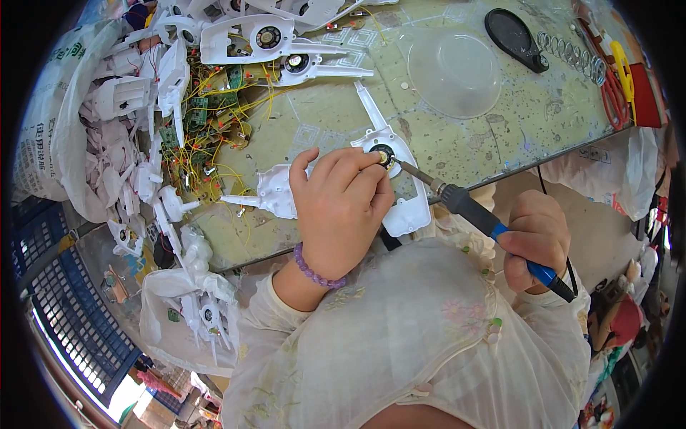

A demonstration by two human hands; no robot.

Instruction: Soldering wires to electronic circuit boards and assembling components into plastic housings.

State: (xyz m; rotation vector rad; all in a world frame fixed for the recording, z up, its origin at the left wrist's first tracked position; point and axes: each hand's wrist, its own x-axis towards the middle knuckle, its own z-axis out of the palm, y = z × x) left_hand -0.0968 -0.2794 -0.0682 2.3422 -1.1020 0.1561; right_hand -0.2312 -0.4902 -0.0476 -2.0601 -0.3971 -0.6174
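My right hand grips a soldering iron with a black and blue handle. Its tip meets the edge of a small round speaker set in a white plastic shell near the table's front edge. Over the shell's left side lies my left hand, closed, with bent fingertips on the speaker. Whatever those fingers pinch is too small or hidden to make out. Just left of that hand rests another white shell piece, partly covered by it.
Green circuit boards with yellow and red wires lie heaped at the left, beside piled white shells. Shells with speakers lie at the back. A translucent bowl-shaped cover, iron stand spring and yellow-handled tool occupy the right.
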